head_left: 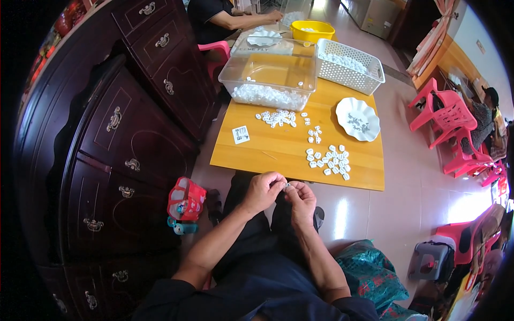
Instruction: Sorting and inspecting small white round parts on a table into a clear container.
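My left hand [263, 191] and my right hand [301, 200] meet over my lap, just below the near edge of the low wooden table [257, 150]. Their fingertips pinch one small white piece [287, 186] between them. On the table in front of me lie groups of several small white pieces [328, 159], more small white pieces [278, 117] farther back, and a few white parts [314, 134] between.
A clear plastic bin [267, 80] holds many white pieces. Beside it stand a white basket [348, 67], a yellow bowl [312, 30] and a white scalloped plate [357, 119]. A dark wooden cabinet [118, 134] runs along my left. Pink chairs [447, 115] stand right. Another person [214, 18] sits at the far end.
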A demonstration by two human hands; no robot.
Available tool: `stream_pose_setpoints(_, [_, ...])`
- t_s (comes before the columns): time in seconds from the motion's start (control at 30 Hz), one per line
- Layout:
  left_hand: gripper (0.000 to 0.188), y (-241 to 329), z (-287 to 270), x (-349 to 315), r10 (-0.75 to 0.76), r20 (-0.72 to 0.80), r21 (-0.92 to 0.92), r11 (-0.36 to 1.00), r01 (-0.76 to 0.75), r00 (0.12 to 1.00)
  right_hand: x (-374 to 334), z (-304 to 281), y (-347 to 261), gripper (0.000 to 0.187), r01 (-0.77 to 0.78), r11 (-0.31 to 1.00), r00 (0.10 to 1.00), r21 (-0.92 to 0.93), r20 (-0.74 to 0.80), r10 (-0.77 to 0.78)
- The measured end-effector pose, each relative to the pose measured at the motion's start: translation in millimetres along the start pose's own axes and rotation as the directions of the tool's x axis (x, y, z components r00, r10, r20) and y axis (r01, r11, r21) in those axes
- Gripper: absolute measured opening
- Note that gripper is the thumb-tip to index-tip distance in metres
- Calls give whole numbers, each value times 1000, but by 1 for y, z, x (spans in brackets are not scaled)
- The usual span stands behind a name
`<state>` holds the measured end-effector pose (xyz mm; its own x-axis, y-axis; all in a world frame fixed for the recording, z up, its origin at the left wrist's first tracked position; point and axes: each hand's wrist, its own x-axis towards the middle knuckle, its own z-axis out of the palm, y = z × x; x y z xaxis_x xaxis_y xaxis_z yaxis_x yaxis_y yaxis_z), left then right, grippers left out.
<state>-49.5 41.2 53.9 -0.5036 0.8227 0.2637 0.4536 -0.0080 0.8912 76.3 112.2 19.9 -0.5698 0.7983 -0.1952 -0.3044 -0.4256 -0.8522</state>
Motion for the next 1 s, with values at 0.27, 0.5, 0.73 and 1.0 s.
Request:
stream_pose_setpoints(0.27, [8, -5, -10, 14, -68, 83, -112, 991, 78, 994, 7, 4, -1, 7, 8, 1000, 1000, 18, 2, -8])
stream_pose_setpoints(0.5, [31, -52, -48, 93, 78, -196, 330, 944, -10, 978, 10, -6, -7, 7, 20, 999, 1000, 51, -24, -19])
stream_pose_setpoints(0.73, [43, -82, -59, 134, 85, -137, 810, 583, 62, 987, 2, -11, -6, 8, -38, 998, 999, 46, 18, 37])
stream_pose_setpoints(1.0, [25, -77, -60, 111, 175, -90, 731, 681, -55, 981, 6, -16, -5, 8, -65, 997, 998, 42, -6, 66])
